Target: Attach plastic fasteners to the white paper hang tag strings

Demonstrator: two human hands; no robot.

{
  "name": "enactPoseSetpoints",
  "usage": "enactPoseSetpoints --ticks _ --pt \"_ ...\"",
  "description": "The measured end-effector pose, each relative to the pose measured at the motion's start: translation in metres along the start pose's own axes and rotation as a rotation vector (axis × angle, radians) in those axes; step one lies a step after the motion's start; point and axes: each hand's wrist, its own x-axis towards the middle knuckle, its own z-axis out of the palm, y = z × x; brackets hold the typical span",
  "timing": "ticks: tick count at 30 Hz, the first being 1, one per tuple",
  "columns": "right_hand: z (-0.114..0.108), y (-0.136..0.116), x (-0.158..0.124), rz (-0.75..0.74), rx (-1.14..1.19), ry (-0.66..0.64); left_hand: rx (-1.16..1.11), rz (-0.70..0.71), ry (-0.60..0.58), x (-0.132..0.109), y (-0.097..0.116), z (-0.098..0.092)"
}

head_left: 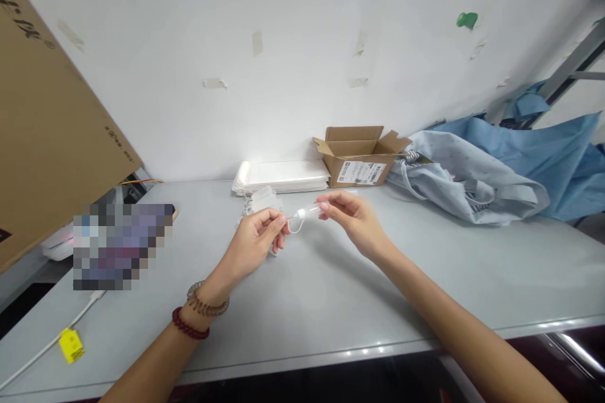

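Over the middle of the table, my right hand (347,217) grips a small clear plastic bottle (312,210) between thumb and fingers. Its white cap end points left, and a thin white loop hangs below it. My left hand (259,236) is closed in a pinch at the thin end beyond the cap; the fingertips partly hide what they pinch. Just behind my left hand lies a small pile of translucent plastic pieces (263,197) with similar loops.
White flat envelopes (283,175) are stacked by the wall, beside an open cardboard box (360,160). A light blue cloth bag (472,182) lies at the right. At left are a blurred-out device (125,245), a white cable (40,352) and a large carton (51,119).
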Motion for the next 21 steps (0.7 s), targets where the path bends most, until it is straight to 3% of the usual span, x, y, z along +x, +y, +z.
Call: enactPoseSetpoints --ticks 21 --pt "0.0006 -0.0006 -0.0023 -0.056 -0.108 0.025 0.059 -0.008 0.030 -0.0013 0.0005 0.0019"
